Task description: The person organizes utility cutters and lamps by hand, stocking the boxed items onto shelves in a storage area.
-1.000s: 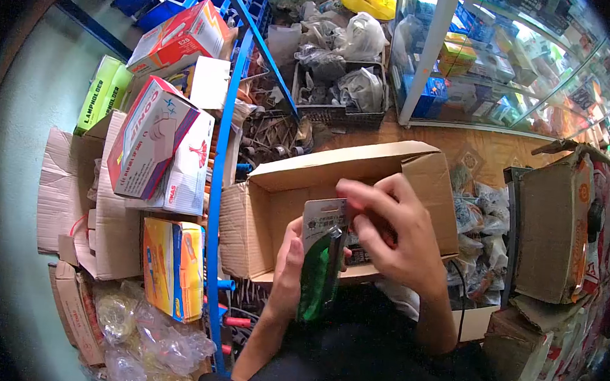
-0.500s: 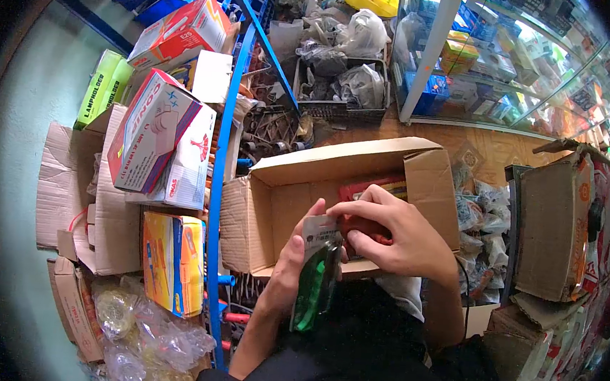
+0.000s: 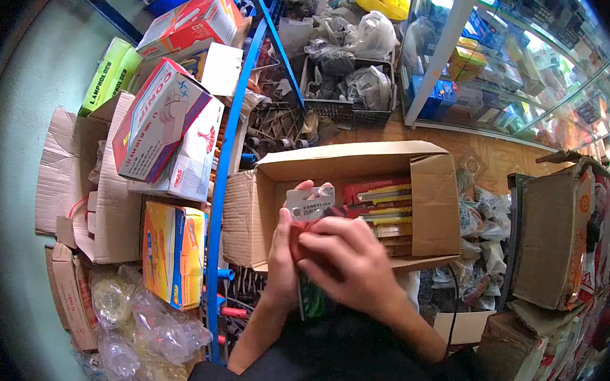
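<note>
My left hand (image 3: 284, 260) holds a blister package (image 3: 311, 204) with a grey printed card top and a green item in its lower part. Over the package is my right hand (image 3: 353, 266), blurred by motion, its fingers curled around a red item (image 3: 300, 234) that is mostly hidden. Both hands are at the near side of an open cardboard box (image 3: 244, 218). Several yellow and red packages (image 3: 389, 208) lie in the right half of that box.
A blue metal post (image 3: 225, 163) stands left of the box. Beyond it are stacked product boxes (image 3: 156, 121) and clear plastic bags (image 3: 154, 329). Farther back are a black crate (image 3: 347, 113) of bags and a glass cabinet (image 3: 498, 98). Another carton (image 3: 549, 231) stands at right.
My right hand has moved down and left over the package, uncovering the yellow packages in the box. The package's card top has shifted up and now faces the camera.
</note>
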The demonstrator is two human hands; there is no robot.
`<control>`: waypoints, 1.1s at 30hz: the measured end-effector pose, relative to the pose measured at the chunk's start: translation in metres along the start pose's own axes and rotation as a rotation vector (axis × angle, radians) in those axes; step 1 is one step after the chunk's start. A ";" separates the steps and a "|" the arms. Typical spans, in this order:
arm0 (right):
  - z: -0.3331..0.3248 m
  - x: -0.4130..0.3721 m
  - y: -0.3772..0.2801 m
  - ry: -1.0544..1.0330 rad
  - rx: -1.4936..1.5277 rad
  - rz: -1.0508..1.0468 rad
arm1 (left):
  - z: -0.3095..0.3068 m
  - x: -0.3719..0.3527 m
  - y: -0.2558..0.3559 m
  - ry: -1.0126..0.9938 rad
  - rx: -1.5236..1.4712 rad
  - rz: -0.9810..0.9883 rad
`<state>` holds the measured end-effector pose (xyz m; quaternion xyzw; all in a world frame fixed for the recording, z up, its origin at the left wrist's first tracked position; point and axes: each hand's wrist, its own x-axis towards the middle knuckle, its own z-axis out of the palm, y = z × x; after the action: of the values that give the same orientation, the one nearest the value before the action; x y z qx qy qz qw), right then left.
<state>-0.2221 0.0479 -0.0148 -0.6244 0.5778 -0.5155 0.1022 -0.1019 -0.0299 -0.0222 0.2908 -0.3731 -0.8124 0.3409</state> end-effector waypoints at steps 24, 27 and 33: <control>-0.005 0.020 0.009 -0.063 0.190 0.413 | -0.014 -0.013 0.000 0.138 0.581 0.178; -0.006 0.026 0.010 0.096 0.098 0.412 | -0.013 -0.017 -0.004 0.130 0.628 0.159; -0.004 0.000 0.012 0.224 0.577 0.669 | -0.005 -0.005 0.009 0.254 0.470 0.189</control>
<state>-0.2323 0.0463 -0.0214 -0.2898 0.5880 -0.6584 0.3699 -0.0917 -0.0325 -0.0167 0.4255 -0.5311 -0.6251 0.3822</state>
